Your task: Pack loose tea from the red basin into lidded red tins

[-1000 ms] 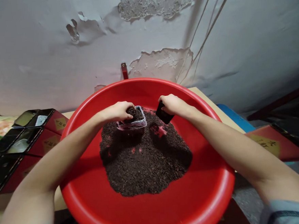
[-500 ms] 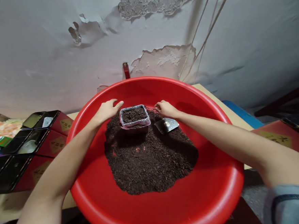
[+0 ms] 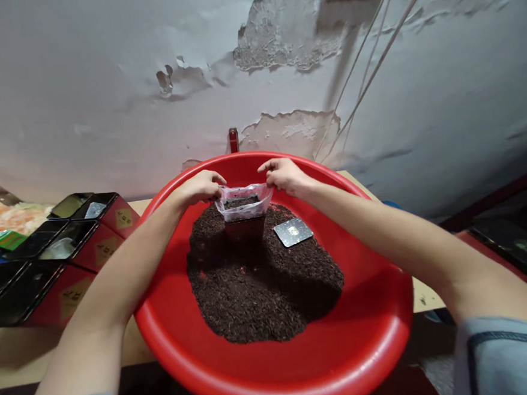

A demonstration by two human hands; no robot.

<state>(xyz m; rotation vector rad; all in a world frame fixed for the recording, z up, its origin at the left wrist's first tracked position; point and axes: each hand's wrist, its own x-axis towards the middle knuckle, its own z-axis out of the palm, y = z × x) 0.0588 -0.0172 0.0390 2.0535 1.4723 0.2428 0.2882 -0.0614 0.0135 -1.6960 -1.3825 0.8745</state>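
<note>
A dark tin [image 3: 245, 230] stands upright in loose dark tea leaves [image 3: 257, 309] inside a big red basin [image 3: 275, 365]. Its clear plastic liner bag [image 3: 245, 209] rises above the rim, with more leaves inside. At the bag's left corner, my left hand [image 3: 204, 186] pinches the plastic. My right hand [image 3: 285, 176] grips the opposite corner, thumb and fingers closed on it and the index finger partly stretched out. On the leaves just right of the tin lies a flat metallic lid or plate [image 3: 293, 232], touched by neither hand.
Several open red and black tins [image 3: 100, 248] stand on the wooden table [image 3: 133, 345] left of the basin. Another red and black tin [image 3: 515, 252] is at the right. Behind the basin rises a peeling wall [image 3: 104, 112] with hanging cords [image 3: 371, 63].
Both hands have closed on the liner bag, which now stands up above the tin instead of lying folded over its rim. The camera view has tilted slightly.
</note>
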